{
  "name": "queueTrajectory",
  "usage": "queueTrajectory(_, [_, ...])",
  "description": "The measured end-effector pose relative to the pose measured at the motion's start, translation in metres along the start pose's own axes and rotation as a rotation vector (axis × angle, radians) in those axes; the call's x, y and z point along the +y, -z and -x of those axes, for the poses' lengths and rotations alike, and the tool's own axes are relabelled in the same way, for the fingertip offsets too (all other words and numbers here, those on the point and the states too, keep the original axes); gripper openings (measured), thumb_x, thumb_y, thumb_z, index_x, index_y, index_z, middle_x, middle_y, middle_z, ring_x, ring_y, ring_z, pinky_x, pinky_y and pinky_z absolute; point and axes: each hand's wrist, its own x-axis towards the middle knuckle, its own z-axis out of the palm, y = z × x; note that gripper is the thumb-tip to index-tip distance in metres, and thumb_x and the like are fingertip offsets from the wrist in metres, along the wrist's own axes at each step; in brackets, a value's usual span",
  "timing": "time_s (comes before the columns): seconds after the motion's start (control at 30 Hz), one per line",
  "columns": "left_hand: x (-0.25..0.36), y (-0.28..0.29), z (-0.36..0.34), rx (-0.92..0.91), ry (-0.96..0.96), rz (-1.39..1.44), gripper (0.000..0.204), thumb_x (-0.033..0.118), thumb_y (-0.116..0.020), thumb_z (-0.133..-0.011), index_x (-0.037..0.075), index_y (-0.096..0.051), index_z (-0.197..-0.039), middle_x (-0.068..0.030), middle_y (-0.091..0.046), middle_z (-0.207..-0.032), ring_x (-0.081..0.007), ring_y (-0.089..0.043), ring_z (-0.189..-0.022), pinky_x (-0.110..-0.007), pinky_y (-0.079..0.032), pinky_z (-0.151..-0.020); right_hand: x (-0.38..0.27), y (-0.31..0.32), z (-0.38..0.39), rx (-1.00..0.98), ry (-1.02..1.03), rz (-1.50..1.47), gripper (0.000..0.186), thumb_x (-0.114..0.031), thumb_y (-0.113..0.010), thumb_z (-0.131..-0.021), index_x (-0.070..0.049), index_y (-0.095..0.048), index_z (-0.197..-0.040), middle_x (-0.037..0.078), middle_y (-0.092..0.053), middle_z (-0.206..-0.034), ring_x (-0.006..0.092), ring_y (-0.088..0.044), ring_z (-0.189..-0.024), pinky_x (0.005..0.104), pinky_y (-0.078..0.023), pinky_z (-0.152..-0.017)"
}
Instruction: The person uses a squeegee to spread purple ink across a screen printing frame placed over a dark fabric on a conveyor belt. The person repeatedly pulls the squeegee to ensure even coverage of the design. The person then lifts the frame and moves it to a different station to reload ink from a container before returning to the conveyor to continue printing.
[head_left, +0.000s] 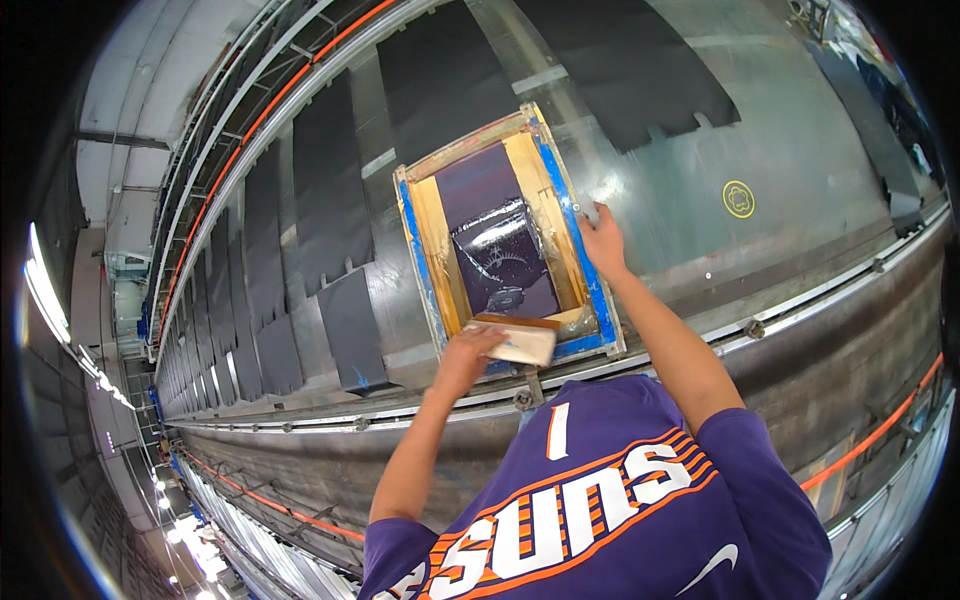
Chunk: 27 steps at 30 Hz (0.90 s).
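A screen printing frame (562, 185) with blue tape along its edges lies on the long table in front of me. Dark, glossy ink (500, 255) is spread over the mesh inside it, with a pale curved pattern showing. My left hand (468, 358) is closed around a squeegee (525, 343), a pale block with a brown edge, at the frame's near end. The squeegee is slightly blurred. At the frame's right side, my right hand (603, 243) grips the outer edge, its fingers partly curled.
Black fabric pieces (435, 85) lie in rows across the metal table (665, 215), running far to the left. A yellow printed emblem (738, 199) marks the table at right. Along the near edge runs a metal rail (690, 352) with bolts. An orange pipe (250, 125) follows the far side.
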Motion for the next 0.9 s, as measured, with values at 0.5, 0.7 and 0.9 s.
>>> queueTrajectory(0.5, [0.04,0.018,-0.105,0.084,-0.213,-0.092,0.041,-0.004,-0.065,-0.078,0.02,-0.076,-0.11,0.0022,-0.073,-0.117,-0.0198,-0.063,-0.114,-0.044,-0.037,-0.096,-0.011,0.002,0.003,0.037,-0.009,0.076,0.05,-0.027,-0.062,-0.09,0.0,-0.056,-0.131,0.028,-0.072,-0.093,0.0451,-0.069,-0.094,0.0518,-0.053,-0.087])
queueTrajectory(0.7, [0.056,0.025,-0.132,-0.1,-0.373,-0.157,0.037,-0.004,-0.065,-0.08,0.019,-0.079,-0.105,0.0049,-0.073,-0.114,-0.0191,-0.058,-0.119,-0.049,-0.034,-0.104,-0.01,0.001,0.001,0.023,-0.016,0.039,0.05,-0.026,-0.062,-0.09,0.002,-0.056,-0.131,0.029,-0.071,-0.093,0.0458,-0.069,-0.094,0.0516,-0.053,-0.086])
queueTrajectory(0.9, [0.026,0.053,-0.103,-0.155,-0.345,-0.243,0.037,-0.005,-0.066,-0.072,0.015,-0.079,-0.101,0.0006,-0.075,-0.111,-0.0244,-0.062,-0.112,-0.044,-0.041,-0.099,-0.008,0.0,-0.001,0.007,0.022,0.024,0.051,-0.029,-0.063,-0.09,0.003,-0.056,-0.13,0.031,-0.071,-0.097,0.0459,-0.069,-0.096,0.0497,-0.054,-0.087])
